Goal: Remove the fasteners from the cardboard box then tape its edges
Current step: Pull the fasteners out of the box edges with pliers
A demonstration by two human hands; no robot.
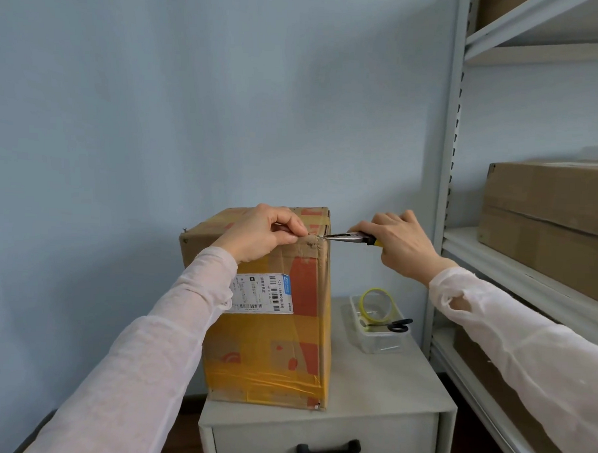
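Observation:
A tall cardboard box (pixel 275 345) with yellow tape and a white shipping label stands on a small grey cabinet (pixel 386 391). My left hand (pixel 259 233) rests on the box's top front edge, its fingers pinched against the cardboard near the right corner. My right hand (pixel 399 244) holds needle-nose pliers (pixel 348 237) with a yellow and black handle. The plier tips touch a small metal fastener (pixel 320 236) at that top right corner. Another fastener (pixel 317 405) shows at the box's bottom right corner.
A clear plastic tray (pixel 393 343) on the cabinet, right of the box, holds a yellow tape roll (pixel 378 303) and black-handled scissors (pixel 397 325). A metal shelving unit (pixel 446 198) with brown cartons (pixel 548 209) stands close on the right. A blue wall is behind.

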